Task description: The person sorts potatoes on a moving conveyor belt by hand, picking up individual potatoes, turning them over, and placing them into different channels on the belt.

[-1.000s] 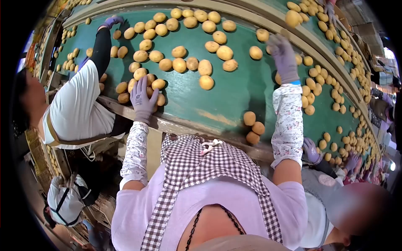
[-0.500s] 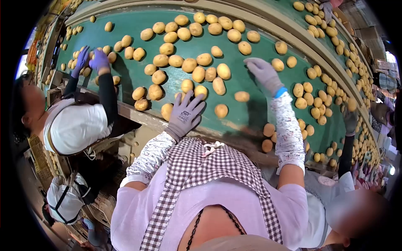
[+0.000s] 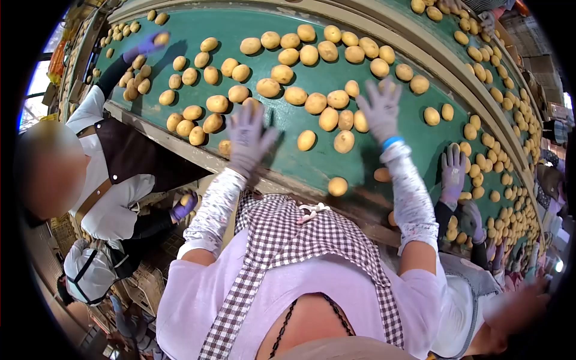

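The gray-gloved left hand (image 3: 247,142) and gray-gloved right hand (image 3: 381,115) are reaching over round yellow potatoes (image 3: 328,119), fingers wide open, seemingly holding none; gripping one would be needing curled fingers.

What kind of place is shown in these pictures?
Probably a potato sorting or packing shed: many potatoes lie on a long green belt, and gloved co-workers stand along it, one wearing a dark apron.

Scattered yellow potatoes (image 3: 268,87) on green surface (image 3: 210,25)
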Demonstrator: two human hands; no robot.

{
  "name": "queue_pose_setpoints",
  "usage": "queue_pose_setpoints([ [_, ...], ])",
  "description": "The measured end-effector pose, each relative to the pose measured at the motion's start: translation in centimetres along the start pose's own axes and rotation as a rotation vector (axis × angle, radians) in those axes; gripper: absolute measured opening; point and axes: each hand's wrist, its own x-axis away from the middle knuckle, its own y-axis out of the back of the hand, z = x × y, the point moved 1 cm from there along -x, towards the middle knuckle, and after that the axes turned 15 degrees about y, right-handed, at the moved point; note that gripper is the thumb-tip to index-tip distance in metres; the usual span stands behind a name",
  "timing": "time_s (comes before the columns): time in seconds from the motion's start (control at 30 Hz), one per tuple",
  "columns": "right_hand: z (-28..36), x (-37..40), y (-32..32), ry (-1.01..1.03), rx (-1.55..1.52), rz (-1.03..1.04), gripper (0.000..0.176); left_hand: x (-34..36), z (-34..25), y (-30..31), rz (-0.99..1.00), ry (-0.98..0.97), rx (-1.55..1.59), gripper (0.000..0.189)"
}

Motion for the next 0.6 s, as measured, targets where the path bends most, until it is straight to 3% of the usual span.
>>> queue_pose_setpoints([
  [0.03,2.0,0.0,-0.9,0.012,-0.285,0.109,0.053,0.2,-2.6,0.9,0.111,-0.029,-0.016,0.064],
  [0.07,5.6,1.4,-1.5,0.033,-0.285,-0.128,0.053,0.5,-4.3,1.3,0.204,-0.072,0.109,0.065],
  [0.1,7.0,1.6,-0.5,0.036,-0.283,-0.129,0.053,0.9,-5.2,1.5,0.297,-0.112,0.235,0.065],
  [0.17,9.2,0.5,2.3,0.028,-0.745,0.339,0.047,2.8,-4.3,0.5,0.346,-0.250,0.190,0.065],
  [0.2,9.7,-1.8,4.4,-0.199,-0.903,0.518,0.038,3.0,-3.8,1.2,0.403,-0.244,0.178,0.064],
  [0.23,10.3,-3.2,4.5,-0.202,-0.903,0.519,0.038,3.0,-3.0,1.4,0.406,-0.245,0.179,0.064],
  [0.3,11.7,-6.8,3.8,0.040,-0.572,0.256,0.032,2.5,-1.1,2.1,0.358,-0.326,0.073,0.066],
  [0.37,15.4,-10.4,-0.4,0.194,-0.830,0.105,0.031,2.0,1.3,2.3,0.409,-0.194,0.039,0.064],
  [0.43,19.1,-14.4,-3.7,0.435,-0.615,0.214,0.031,0.5,4.5,3.0,0.360,-0.156,-0.068,0.064],
  [0.47,20.4,-15.4,-6.6,0.474,-0.438,0.174,0.033,-0.5,5.8,3.8,0.309,-0.157,-0.134,0.064],
  [0.5,21.5,-16.3,-9.0,0.510,-0.260,0.133,0.034,-2.0,6.5,5.0,0.367,-0.035,-0.134,0.065],
  [0.53,22.6,-18.3,-8.8,0.441,-0.130,0.354,0.037,-2.5,9.4,5.0,0.309,-0.006,-0.212,0.068],
  [0.6,23.8,-20.7,-9.5,0.273,-0.061,0.326,0.041,-3.2,15.4,5.3,0.180,0.085,-0.253,0.072],
])
